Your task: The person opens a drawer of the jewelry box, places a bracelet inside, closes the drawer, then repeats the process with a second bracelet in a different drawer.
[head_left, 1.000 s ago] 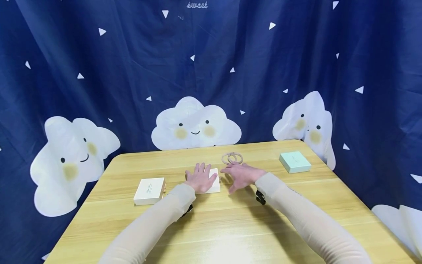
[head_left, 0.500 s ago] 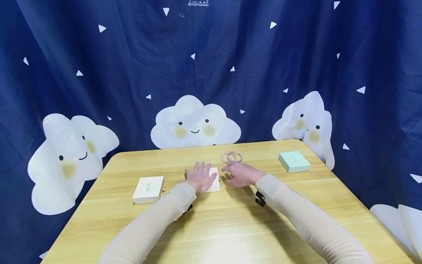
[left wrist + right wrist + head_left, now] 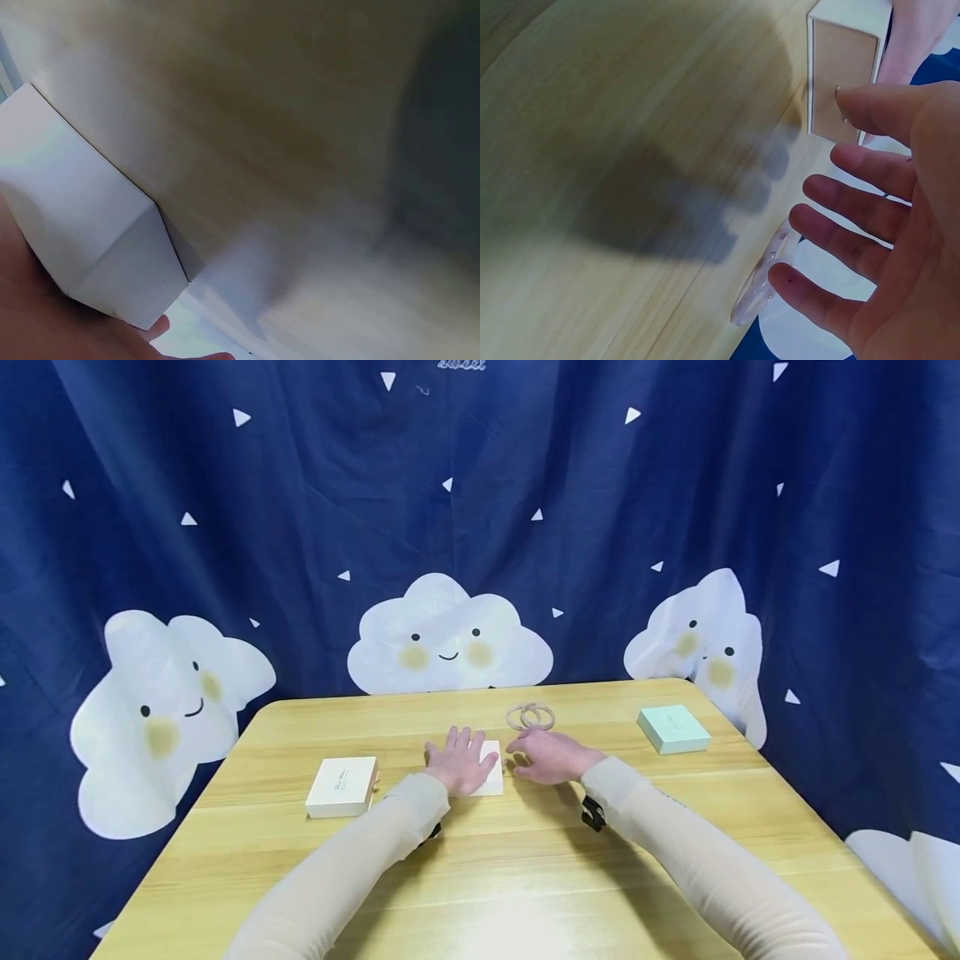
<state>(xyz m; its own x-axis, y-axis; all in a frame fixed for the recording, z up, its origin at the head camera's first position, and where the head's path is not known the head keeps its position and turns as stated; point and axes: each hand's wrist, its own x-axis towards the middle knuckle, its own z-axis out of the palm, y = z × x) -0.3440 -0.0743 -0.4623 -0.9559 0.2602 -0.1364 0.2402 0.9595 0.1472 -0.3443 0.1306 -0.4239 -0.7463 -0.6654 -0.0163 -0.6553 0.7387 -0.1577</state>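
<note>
A small white box [image 3: 491, 774] lies on the table in the middle of the head view. My left hand [image 3: 457, 765] rests on top of it with fingers spread, hiding much of the lid. In the right wrist view the box's end is a pinkish-tan drawer front [image 3: 844, 75] with a small tab. My right hand [image 3: 551, 757] hovers by this end. Its thumb [image 3: 877, 111] overlaps the tab in that view; whether it touches the tab, I cannot tell. The other fingers are spread and loosely bent. Beyond the right hand lie two overlapping pinkish bangles [image 3: 530, 717].
Another white box [image 3: 342, 786] with printed lettering sits to the left. A mint-green box [image 3: 673, 729] stands near the right edge of the wooden table [image 3: 510, 868]. Behind the table hangs a dark blue curtain [image 3: 480, 468] with white clouds.
The right thumb has drawn in toward the fingers beside the box's end since a second ago. The left hand stays on the box. The head view has shifted slightly.
</note>
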